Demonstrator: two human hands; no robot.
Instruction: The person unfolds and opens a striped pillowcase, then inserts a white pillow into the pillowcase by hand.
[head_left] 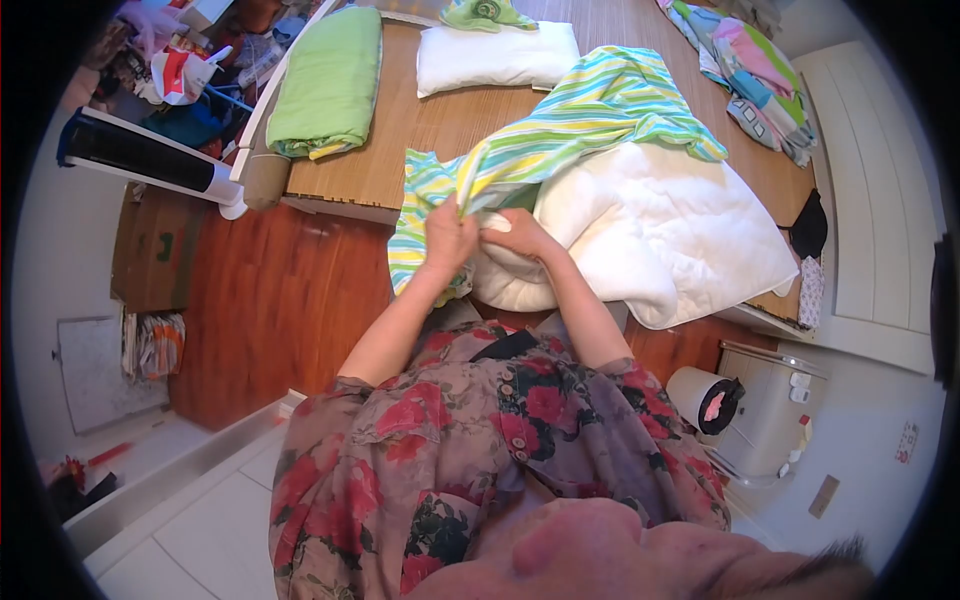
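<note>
A striped quilt cover (590, 110) in green, yellow, blue and white lies crumpled over the near part of the wooden bed board. Beside and partly under it spreads a thick white quilt (680, 230), its front edge hanging over the board. My left hand (452, 238) is closed on a gathered fold of the striped cover. Close to it on the right, my right hand (520, 236) grips a bunched corner of the white quilt. The two hands nearly touch, and the fabric hides some fingertips.
A folded green quilt (330, 80) lies at the board's left, and a white pillow (497, 58) at the back. Patterned bedding (750, 65) is heaped at the far right. A waste bin (703, 400) stands on the floor to the right. Cluttered items (190, 75) fill the upper left.
</note>
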